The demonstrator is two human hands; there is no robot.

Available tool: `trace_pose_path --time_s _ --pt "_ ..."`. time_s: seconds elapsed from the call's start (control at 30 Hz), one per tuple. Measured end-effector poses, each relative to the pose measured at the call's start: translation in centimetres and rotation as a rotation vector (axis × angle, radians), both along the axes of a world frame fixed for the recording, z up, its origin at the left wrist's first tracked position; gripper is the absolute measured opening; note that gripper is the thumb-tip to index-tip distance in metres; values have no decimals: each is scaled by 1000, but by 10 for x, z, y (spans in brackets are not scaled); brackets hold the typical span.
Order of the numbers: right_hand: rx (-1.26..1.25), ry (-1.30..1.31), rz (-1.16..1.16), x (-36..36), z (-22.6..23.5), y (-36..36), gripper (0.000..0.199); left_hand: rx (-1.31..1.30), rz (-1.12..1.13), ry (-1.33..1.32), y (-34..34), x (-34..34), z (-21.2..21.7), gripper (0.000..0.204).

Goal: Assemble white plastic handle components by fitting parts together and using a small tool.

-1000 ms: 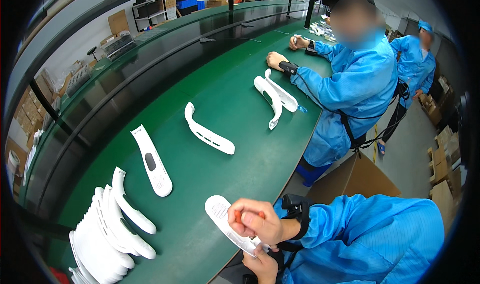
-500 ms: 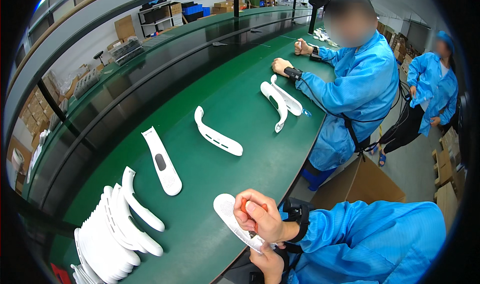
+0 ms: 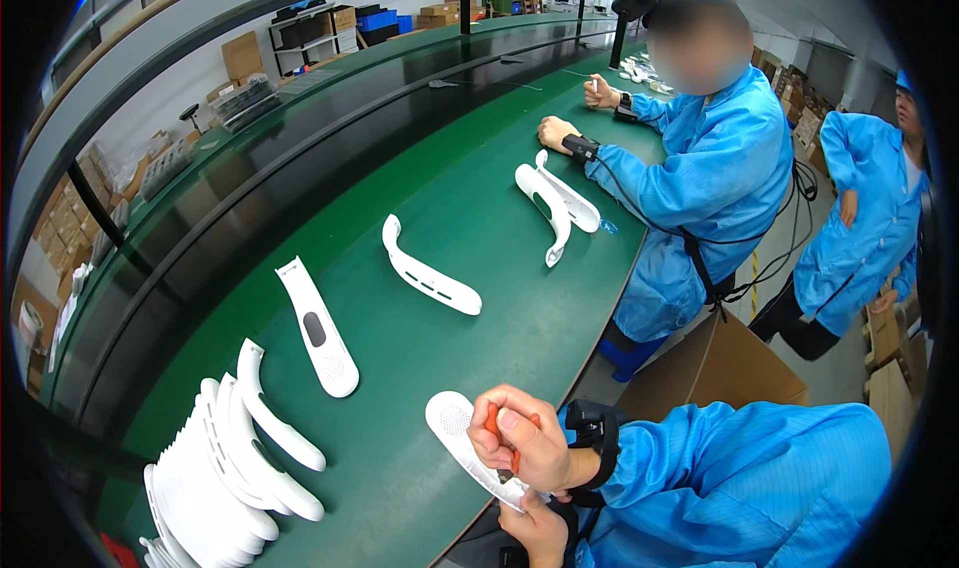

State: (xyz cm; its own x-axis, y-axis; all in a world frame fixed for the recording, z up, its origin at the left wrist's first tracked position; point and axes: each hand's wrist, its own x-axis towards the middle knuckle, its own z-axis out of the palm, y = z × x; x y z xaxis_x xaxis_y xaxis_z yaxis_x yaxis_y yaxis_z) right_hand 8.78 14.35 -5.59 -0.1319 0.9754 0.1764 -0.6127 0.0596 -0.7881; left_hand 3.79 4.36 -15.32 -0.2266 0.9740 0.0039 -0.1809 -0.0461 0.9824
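Observation:
My right hand point(image 3: 527, 436) is closed around the orange-handled pliers point(image 3: 515, 460), whose dark metal jaws point down onto a white plastic casing point(image 3: 452, 418). Below it my left hand point(image 3: 539, 530) grips the casing's near end, its fingers partly hidden. A perforated patch shows at the casing's rounded far end, over the bench edge. What the jaws bite on is hidden behind my right hand.
On the green bench point(image 3: 400, 368) lie a white casing with a grey oval point(image 3: 318, 330), a curved white casing point(image 3: 430, 278) and a pair of casings point(image 3: 552, 203). Many casings point(image 3: 210, 478) are stacked at left. A co-worker point(image 3: 699, 158) sits beyond; a cardboard box point(image 3: 699, 368) stands alongside.
My hands stay nearly in place on the pliers and casing. The view has shifted slightly. A person standing at the far right has come nearer.

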Motion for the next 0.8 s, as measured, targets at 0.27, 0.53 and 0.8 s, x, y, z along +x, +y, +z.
trace_pose_path --time_s 0.27,0.53,0.8 --pt "6 33 -20 0 0 1 28 -31 -48 -111 2 -2 14 43" --pt "-5 8 -12 -3 -1 0 28 -154 0 -206 -6 -1 15 42" --pt "180 -329 -101 -7 -2 -10 24 80 133 230 -6 3 -30 53"
